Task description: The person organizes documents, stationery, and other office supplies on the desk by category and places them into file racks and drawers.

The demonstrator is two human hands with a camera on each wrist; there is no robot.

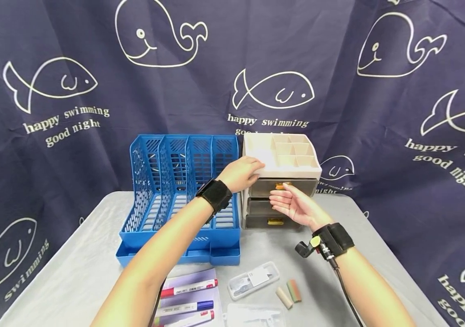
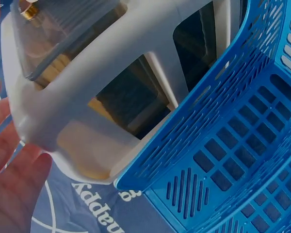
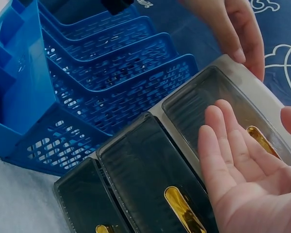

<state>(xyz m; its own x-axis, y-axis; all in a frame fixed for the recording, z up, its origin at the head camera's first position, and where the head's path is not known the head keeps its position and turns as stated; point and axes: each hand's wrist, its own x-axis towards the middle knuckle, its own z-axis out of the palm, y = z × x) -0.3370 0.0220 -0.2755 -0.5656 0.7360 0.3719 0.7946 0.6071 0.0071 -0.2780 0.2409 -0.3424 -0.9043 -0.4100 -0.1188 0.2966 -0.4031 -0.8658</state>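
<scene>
My left hand (image 1: 241,173) rests on the front left edge of a white desktop organizer (image 1: 287,173), fingertips on its top rim. In the left wrist view its fingers (image 2: 19,170) lie loosely spread along the organizer's corner. Below the top compartments are three smoky see-through drawers with gold handles. My right hand (image 1: 298,208) is before the top drawer (image 1: 266,187), palm turned up and fingers extended. Its thumb is close to the gold handle (image 3: 256,135) of that drawer, with a gap between thumb and fingers in the right wrist view.
A blue divided file rack (image 1: 220,238) stands left of the organizer. Nearer on the grey table lie several markers (image 1: 189,288) on a purple sheet, a clear case (image 1: 254,280), two small rolls (image 1: 294,290) and another clear box (image 1: 253,315). A patterned navy cloth (image 1: 216,91) hangs behind.
</scene>
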